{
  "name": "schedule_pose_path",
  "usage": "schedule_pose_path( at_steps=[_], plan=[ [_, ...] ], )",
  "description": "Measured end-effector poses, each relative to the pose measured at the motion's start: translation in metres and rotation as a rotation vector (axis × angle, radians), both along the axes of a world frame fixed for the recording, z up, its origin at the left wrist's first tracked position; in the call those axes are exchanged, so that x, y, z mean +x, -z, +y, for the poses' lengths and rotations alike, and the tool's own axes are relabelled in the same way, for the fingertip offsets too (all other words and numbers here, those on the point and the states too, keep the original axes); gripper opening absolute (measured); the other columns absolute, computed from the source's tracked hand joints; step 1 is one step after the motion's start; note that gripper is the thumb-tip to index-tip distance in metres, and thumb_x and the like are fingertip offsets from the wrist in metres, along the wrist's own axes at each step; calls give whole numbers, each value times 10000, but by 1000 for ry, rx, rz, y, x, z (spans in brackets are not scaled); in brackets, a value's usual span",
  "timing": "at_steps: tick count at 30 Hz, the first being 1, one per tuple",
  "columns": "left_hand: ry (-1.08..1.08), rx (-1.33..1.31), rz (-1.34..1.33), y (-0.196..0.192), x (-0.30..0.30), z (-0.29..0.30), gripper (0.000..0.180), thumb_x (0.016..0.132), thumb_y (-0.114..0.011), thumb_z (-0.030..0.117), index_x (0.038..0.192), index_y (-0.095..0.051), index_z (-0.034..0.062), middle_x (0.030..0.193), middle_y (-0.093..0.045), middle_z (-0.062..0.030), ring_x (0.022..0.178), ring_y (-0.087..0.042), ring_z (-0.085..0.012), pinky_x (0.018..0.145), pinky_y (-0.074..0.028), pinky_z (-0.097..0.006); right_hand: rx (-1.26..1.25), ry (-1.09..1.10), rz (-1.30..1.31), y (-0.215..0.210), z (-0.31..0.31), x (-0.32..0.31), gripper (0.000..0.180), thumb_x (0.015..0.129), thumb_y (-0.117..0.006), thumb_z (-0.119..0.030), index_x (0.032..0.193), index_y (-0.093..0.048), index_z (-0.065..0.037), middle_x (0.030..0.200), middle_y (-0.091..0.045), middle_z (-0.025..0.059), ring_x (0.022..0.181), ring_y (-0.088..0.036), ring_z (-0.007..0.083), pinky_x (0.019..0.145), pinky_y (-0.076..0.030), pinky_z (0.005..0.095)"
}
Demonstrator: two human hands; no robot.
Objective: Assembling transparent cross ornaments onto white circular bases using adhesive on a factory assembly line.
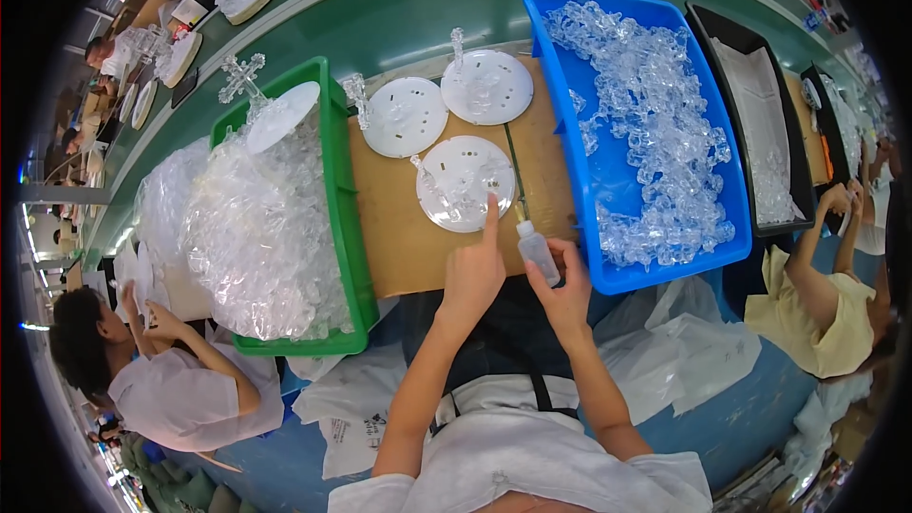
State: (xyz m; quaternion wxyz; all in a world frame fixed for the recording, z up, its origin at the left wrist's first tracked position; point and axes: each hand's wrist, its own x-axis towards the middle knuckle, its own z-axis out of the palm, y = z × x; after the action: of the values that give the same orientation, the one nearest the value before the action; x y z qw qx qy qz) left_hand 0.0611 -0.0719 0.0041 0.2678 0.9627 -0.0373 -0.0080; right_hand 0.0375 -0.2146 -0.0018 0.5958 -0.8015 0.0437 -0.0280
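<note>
My left hand (474,273) stretches its index finger onto the nearest white round disc (446,214), at the small holes near its right side; the other fingers are curled and I see nothing held in them. Clear plastic pieces lie on that disc. My right hand (567,296) grips a small translucent squeeze bottle (537,249), tilted, with its narrow tip (522,213) beside the disc's right edge. Behind stand two more white discs, one at the left (407,123) and one at the right (499,85), each with a clear ornate piece at its rim.
Cardboard (389,247) covers the work surface. On the left, a green bin (347,256) holds clear wrapped parts and a white disc with a clear cross (243,78). A blue bin (617,277) of clear parts flanks the right, beside a black tray (803,204). Co-workers sit either side.
</note>
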Motion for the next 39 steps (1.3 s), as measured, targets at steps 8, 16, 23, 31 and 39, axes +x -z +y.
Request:
schedule_pose_path(
  at_steps=[8, 16, 23, 31, 39],
  plan=[
    [-116, -11, -236, -2, -32, 48, 529, 817, -567, 78, 1334, -468, 125, 553, -544, -147, 483, -562, -318, 467, -451, -421, -156, -78, -34, -11, 12, 2, 270, 741, -721, -124, 951, -594, -12, 873, -627, 85, 747, -618, 165, 660, -485, 285],
    [9, 137, -118, -2, -16, 55, 503, 848, -606, 201, 1334, -479, 188, 598, -569, -134, 489, -560, -321, 454, -429, -419, -294, -82, -49, -16, 20, 4, 258, 709, -715, -118, 910, -585, -22, 823, -601, 102, 678, -602, 211, 618, -480, 298],
    [33, 184, -120, 1, -15, 55, 472, 863, -592, 252, 1321, -493, 192, 605, -567, -104, 467, -559, -295, 425, -426, -402, -294, -94, -50, -17, 21, 1, 255, 701, -707, -162, 889, -572, -57, 802, -581, 95, 678, -597, 285, 586, -480, 361],
    [58, 182, -129, 1, -14, 59, 450, 863, -585, 228, 1304, -510, 184, 602, -565, -96, 459, -560, -289, 419, -431, -400, -313, -122, -27, -20, 23, -2, 254, 712, -710, -121, 910, -589, -17, 824, -602, 100, 684, -608, 215, 626, -484, 296],
    [54, 100, -73, -3, -12, 62, 475, 862, -578, 204, 1326, -481, 190, 640, -589, -124, 498, -572, -328, 460, -452, -432, -293, -141, -57, -22, 33, 1, 265, 700, -708, -166, 904, -585, -50, 814, -586, 102, 701, -601, 285, 615, -484, 354]
  ],
)
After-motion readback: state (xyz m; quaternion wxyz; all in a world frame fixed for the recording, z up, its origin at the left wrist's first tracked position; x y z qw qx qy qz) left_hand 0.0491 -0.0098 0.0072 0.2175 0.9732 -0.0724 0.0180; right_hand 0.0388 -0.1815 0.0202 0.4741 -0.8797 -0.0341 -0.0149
